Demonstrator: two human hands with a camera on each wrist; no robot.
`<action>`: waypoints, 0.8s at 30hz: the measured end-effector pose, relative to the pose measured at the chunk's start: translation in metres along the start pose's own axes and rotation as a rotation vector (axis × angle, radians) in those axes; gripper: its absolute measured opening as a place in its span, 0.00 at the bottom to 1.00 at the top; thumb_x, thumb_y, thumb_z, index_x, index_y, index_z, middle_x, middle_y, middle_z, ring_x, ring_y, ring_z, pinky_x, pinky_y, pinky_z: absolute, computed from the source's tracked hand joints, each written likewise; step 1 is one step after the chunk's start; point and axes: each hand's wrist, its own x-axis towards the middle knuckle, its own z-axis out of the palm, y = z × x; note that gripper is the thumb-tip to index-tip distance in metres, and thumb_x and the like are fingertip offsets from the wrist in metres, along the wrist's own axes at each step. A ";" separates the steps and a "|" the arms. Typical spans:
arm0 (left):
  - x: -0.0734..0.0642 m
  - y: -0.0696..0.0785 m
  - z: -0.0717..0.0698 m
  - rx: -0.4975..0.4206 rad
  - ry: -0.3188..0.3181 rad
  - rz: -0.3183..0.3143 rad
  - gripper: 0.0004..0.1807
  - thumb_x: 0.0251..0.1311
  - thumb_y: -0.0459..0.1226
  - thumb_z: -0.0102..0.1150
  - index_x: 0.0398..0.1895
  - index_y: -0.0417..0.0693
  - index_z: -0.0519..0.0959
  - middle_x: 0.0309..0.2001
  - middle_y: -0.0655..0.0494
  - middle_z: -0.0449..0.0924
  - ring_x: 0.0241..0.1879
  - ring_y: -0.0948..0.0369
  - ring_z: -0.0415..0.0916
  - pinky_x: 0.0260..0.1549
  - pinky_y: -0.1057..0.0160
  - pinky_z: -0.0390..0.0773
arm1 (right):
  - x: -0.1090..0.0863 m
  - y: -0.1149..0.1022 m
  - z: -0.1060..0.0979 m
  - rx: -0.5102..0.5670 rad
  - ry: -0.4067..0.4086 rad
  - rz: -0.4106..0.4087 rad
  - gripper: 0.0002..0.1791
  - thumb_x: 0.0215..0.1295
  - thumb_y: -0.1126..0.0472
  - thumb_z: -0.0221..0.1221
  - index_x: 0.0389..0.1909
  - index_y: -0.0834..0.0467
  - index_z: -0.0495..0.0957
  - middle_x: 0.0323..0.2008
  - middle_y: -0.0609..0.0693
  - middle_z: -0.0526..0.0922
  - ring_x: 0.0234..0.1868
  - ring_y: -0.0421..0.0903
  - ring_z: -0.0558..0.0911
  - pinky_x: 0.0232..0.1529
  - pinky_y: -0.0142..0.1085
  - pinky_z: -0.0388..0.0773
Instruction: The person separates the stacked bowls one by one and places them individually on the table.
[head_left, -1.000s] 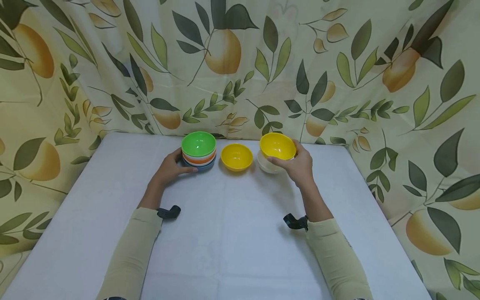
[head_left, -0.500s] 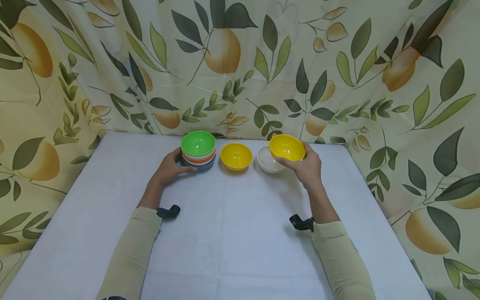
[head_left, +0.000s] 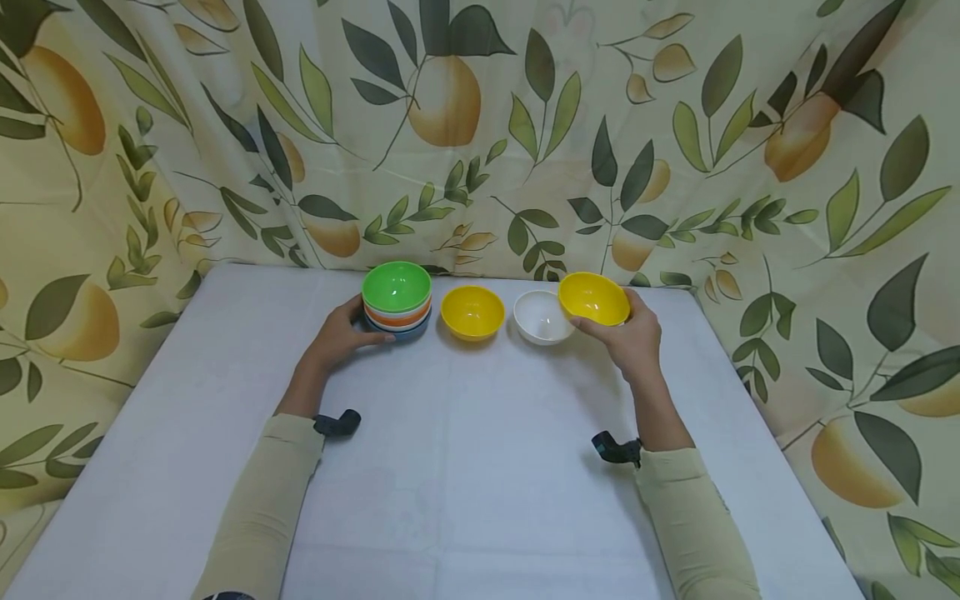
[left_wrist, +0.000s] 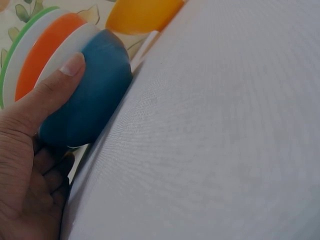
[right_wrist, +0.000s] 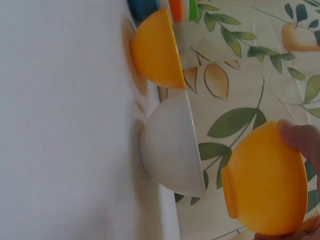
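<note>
My left hand (head_left: 341, 340) grips a stack of nested bowls near the table's back edge. A green bowl (head_left: 397, 287) tops the stack, with white and orange bowls below it and a blue bowl (left_wrist: 97, 95) at the bottom, where the thumb lies. My right hand (head_left: 630, 337) holds a yellow bowl (head_left: 594, 298) by its side, thumb at the near rim; in the right wrist view this yellow bowl (right_wrist: 270, 182) is raised off the table. A white bowl (head_left: 540, 318) stands just left of it. Between that and the stack stands another yellow bowl (head_left: 472, 314).
White cloth covers the table (head_left: 450, 467). Behind it hangs a curtain (head_left: 555, 125) printed with fruit and leaves, close to the bowls at the back edge. A black wrist camera (head_left: 617, 447) juts from the right wrist, another (head_left: 337, 423) from the left.
My right hand has carried the yellow bowl to the right and slightly lower, away from above the white bowl, which now shows almost fully. The left hand and the stack stay put.
</note>
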 end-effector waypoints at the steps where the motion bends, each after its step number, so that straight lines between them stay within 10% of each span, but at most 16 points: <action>1: 0.000 0.000 0.000 0.000 -0.001 0.000 0.60 0.52 0.44 0.84 0.84 0.44 0.56 0.80 0.45 0.60 0.80 0.47 0.53 0.78 0.46 0.55 | 0.000 0.000 -0.001 0.001 0.001 0.004 0.51 0.60 0.54 0.78 0.79 0.62 0.62 0.72 0.60 0.71 0.70 0.57 0.70 0.74 0.47 0.69; 24: -0.001 0.004 -0.001 -0.006 -0.011 -0.006 0.59 0.53 0.42 0.84 0.84 0.45 0.57 0.80 0.46 0.60 0.80 0.47 0.54 0.78 0.48 0.55 | 0.003 0.021 -0.015 0.027 0.059 0.075 0.52 0.58 0.51 0.79 0.79 0.60 0.64 0.72 0.57 0.72 0.69 0.55 0.70 0.74 0.46 0.70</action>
